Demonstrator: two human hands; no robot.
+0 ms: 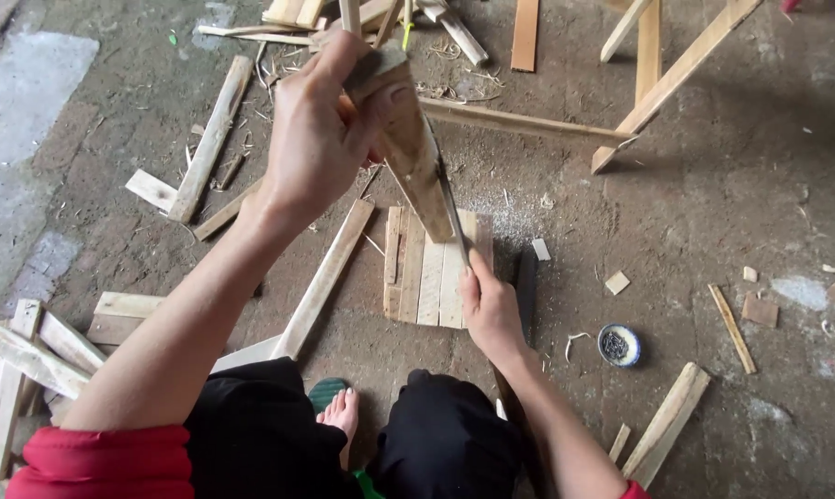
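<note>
The left hand (320, 125) was closed around the upper end of a tapered wooden piece (413, 152), thumb pressed on its near face and fingers wrapped behind; the piece was held raised and tilted, its narrow end pointing down toward a small panel of joined slats (427, 273) on the floor. The right hand (487, 310) gripped the handle of a thin blade (453, 208), fingers curled tight; the blade lay along the right edge of the tapered piece, touching it. The panel sat directly below both hands, with pale sawdust just beyond its far edge. A long batten (325, 277) lay just left of the panel, a dark flat strip (526, 286) just right. A small round tin (618, 345) stood well right of the right hand. Loose offcuts ringed the concrete floor (713, 212); open room lay to the right, between the tin and a leaning wooden frame (662, 79). One bare foot (344, 416) showed beneath the hands.
</note>
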